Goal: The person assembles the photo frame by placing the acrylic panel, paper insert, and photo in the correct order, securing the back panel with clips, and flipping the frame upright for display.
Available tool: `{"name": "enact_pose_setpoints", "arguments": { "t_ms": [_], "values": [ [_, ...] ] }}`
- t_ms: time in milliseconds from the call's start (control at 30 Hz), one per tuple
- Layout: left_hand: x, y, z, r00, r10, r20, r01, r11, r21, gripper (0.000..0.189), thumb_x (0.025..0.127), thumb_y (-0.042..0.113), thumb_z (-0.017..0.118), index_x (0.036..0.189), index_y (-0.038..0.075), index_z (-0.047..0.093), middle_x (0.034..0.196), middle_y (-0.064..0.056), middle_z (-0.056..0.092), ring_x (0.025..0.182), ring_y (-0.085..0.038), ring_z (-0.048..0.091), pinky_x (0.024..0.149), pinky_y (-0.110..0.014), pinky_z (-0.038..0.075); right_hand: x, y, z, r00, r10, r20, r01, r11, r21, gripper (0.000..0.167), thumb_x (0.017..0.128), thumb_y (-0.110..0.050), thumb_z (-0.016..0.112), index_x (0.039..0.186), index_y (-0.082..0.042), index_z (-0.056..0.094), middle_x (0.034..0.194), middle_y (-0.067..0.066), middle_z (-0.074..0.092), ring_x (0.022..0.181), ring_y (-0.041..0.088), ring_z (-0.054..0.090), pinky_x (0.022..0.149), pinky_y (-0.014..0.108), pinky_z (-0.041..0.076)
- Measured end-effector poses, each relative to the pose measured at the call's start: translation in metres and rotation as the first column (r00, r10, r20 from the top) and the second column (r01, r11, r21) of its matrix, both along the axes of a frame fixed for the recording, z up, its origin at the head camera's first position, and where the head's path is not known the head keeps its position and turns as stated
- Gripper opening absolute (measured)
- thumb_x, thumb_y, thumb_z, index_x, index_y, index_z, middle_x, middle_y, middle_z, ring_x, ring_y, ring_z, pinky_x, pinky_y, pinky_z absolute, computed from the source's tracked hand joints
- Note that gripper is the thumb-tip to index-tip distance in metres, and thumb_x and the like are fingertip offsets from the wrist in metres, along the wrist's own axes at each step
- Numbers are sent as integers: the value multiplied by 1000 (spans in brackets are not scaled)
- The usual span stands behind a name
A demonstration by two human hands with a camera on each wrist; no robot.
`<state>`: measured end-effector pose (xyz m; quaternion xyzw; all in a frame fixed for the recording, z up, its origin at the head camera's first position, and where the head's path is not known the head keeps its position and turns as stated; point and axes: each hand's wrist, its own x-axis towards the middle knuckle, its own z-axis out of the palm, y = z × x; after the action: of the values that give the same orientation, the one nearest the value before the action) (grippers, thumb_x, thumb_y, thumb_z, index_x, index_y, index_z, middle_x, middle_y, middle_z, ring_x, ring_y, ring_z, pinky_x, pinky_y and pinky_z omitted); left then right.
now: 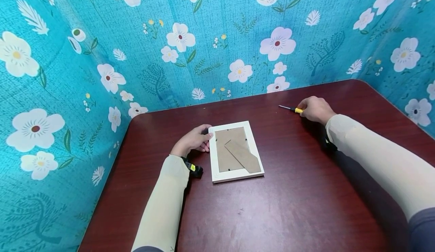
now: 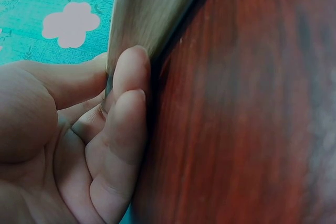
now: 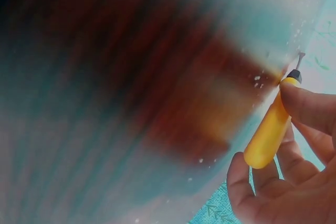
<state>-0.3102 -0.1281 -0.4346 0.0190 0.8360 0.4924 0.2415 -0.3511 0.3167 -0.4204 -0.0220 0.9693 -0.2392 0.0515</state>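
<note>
A white picture frame [image 1: 238,176] lies face down on the table, its brown backing board [image 1: 222,153] and folded stand [image 1: 246,155] facing up. My left hand [image 1: 195,139] holds the frame's left edge near its upper corner, thumb on top. In the left wrist view the thumb and fingers pinch the frame's pale side [image 2: 144,14]. Farther right, my right hand [image 1: 316,109] grips a screwdriver [image 1: 299,110] by its yellow handle. The right wrist view shows the handle [image 3: 268,135] between thumb and fingers, with the metal tip [image 3: 301,59] pointing away from the hand.
The dark red wooden table [image 1: 272,214] has a glossy top with rounded back corners. A turquoise curtain [image 1: 210,48] with white flowers hangs along its back and sides. A black wrist strap device [image 1: 194,169] sits on the left wrist beside the frame.
</note>
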Motion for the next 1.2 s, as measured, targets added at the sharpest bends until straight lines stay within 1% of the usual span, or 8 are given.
{"name": "enact_pose_setpoints", "arguments": {
  "t_ms": [267, 467, 800, 967, 1200],
  "values": [
    [1, 0, -2, 1000, 3, -3, -3, 1000, -2, 37, 102, 22, 54, 137, 19, 45, 76, -15, 60, 56, -22, 62, 56, -32, 55, 2, 4, -2, 999, -1, 33, 1, 1000, -8, 35, 87, -6, 67, 120, 7, 61, 115, 28, 57, 98, 41, 48, 86, 56, 42],
    [1, 0, -2, 1000, -3, 0, 3, 1000, -4, 37, 102, 22, 53, 138, 19, 44, 77, -15, 60, 57, -23, 62, 57, -32, 55, 2, 7, -4, 1000, -12, 24, 12, 1000, -8, 36, 86, -6, 69, 119, 7, 61, 113, 27, 58, 98, 40, 49, 86, 56, 42],
    [0, 0, 2, 1000, 3, 5, -3, 1000, -1, 37, 102, 21, 53, 138, 19, 44, 75, -14, 60, 55, -22, 62, 56, -32, 55, 1, 7, -4, 999, -22, 34, 22, 1000, -15, 39, 87, -8, 70, 121, 6, 59, 115, 27, 57, 100, 40, 49, 88, 57, 41],
    [1, 1, 3, 1000, 0, 8, 0, 1000, 1, 37, 102, 21, 53, 138, 18, 43, 74, -14, 60, 55, -22, 62, 56, -32, 55, 6, 6, 0, 999, -15, 46, 17, 999, -51, 47, 87, -9, 70, 129, 6, 53, 121, 28, 53, 106, 41, 47, 92, 59, 38],
    [2, 0, 1, 1000, -10, -8, 10, 1000, 4, 35, 102, 22, 53, 136, 18, 44, 74, -14, 60, 55, -21, 62, 56, -32, 55, 17, 0, 3, 1000, -3, 22, 5, 995, -102, 56, 88, -11, 69, 136, 5, 46, 127, 30, 50, 113, 42, 44, 93, 58, 38]
  ]
}}
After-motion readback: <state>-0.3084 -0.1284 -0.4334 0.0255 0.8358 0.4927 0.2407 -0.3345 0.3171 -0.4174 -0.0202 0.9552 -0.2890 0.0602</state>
